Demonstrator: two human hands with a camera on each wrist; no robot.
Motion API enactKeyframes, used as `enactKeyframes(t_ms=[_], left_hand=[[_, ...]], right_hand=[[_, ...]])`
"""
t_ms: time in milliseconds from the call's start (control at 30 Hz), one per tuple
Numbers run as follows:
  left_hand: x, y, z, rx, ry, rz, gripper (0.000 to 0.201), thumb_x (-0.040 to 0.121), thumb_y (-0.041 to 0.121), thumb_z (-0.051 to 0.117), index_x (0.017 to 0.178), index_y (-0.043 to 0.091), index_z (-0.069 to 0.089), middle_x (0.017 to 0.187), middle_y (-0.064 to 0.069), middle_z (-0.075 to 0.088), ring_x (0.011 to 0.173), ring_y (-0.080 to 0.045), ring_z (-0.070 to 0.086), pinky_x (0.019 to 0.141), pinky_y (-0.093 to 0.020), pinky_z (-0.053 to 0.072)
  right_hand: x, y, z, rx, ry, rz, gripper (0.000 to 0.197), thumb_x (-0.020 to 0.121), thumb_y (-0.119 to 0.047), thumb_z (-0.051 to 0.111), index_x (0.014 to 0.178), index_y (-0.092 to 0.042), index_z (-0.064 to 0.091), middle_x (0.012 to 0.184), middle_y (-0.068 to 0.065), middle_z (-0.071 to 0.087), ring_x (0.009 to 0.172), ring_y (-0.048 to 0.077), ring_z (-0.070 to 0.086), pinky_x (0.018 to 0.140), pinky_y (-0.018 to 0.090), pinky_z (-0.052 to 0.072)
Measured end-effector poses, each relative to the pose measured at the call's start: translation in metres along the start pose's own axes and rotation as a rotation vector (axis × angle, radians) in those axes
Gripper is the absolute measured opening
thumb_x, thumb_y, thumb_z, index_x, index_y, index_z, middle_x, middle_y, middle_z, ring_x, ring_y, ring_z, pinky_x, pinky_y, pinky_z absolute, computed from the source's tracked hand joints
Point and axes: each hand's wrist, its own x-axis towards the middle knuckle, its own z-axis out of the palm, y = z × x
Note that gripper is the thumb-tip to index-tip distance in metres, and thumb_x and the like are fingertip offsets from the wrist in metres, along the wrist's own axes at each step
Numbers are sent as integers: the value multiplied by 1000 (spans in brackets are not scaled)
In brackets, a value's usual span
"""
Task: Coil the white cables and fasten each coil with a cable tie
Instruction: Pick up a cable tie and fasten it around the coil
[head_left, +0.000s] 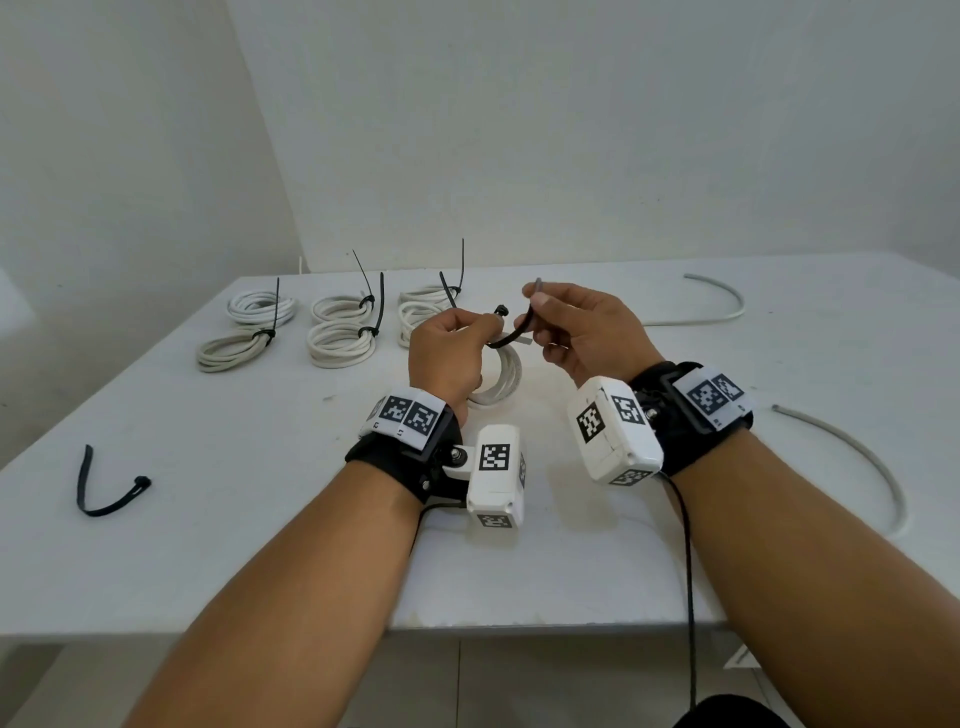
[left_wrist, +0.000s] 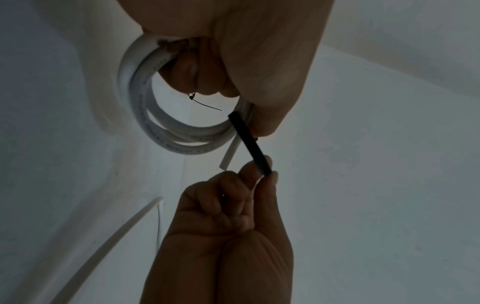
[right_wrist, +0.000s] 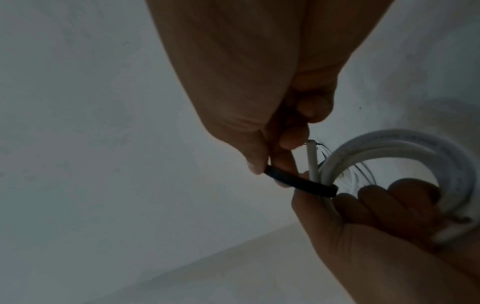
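Observation:
My left hand (head_left: 451, 349) grips a white cable coil (head_left: 500, 378) above the middle of the table; the same coil (left_wrist: 166, 131) hangs as a ring under the fingers in the left wrist view. A black cable tie (head_left: 521, 328) wraps under the coil, its head (head_left: 501, 310) sticking up by my left thumb. My right hand (head_left: 571, 327) pinches the tie's tail between thumb and forefinger, to the right of the coil. The tie strap (right_wrist: 301, 182) runs from my right fingertips to the coil (right_wrist: 389, 148). The strap (left_wrist: 250, 144) also crosses the left wrist view.
Several tied white coils (head_left: 340, 332) lie in rows at the table's back left. A loose black cable tie (head_left: 106, 488) lies at front left. Loose white cables curve at back right (head_left: 724, 301) and at the right edge (head_left: 857, 457). The white table (head_left: 260, 545) ends near me.

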Motion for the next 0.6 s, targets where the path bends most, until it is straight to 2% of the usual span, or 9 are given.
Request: enactKeyframes(t_ms=[67,167,233,300,600], left_hand=[[-2,0,1,13,14,26,17,73,21,73,59,21,64,60,-2,59,41,-11,33,51,-26,30],[-3,-1,2,8,29,44,10,69,23,72,61,21,66,72,-6,69,43,-10,38,54,-28,31],[-1,-2,1,11,52,42,14,70,22,72,59,21,64,69,-3,66,44,-11,38,53,-28,31],[1,-3,0,11,72,38,21,72,19,73,55,21,61,64,1,62,45,-12,39,54,-27,31],[1,-4,0,30,93,35,27,73,17,73,52,21,57,59,3,55,45,-14,37,55,-29,31]], right_hand=[[1,0,0,-2,16,21,7,94,-10,65,98,-7,60,77,13,69,57,15,48,52,22,36],[-1,1,2,-106,30,-43,7,90,-8,68,87,-2,68,73,13,69,55,14,45,51,22,35],[-3,3,3,-189,49,-108,12,87,-10,70,84,2,73,71,11,70,58,16,43,52,23,36],[-5,4,5,-257,57,-148,13,85,-12,72,82,0,75,71,10,71,62,20,43,54,25,37],[-4,4,4,-328,60,-155,15,84,-15,72,76,-2,75,73,13,73,64,22,42,56,28,38]])
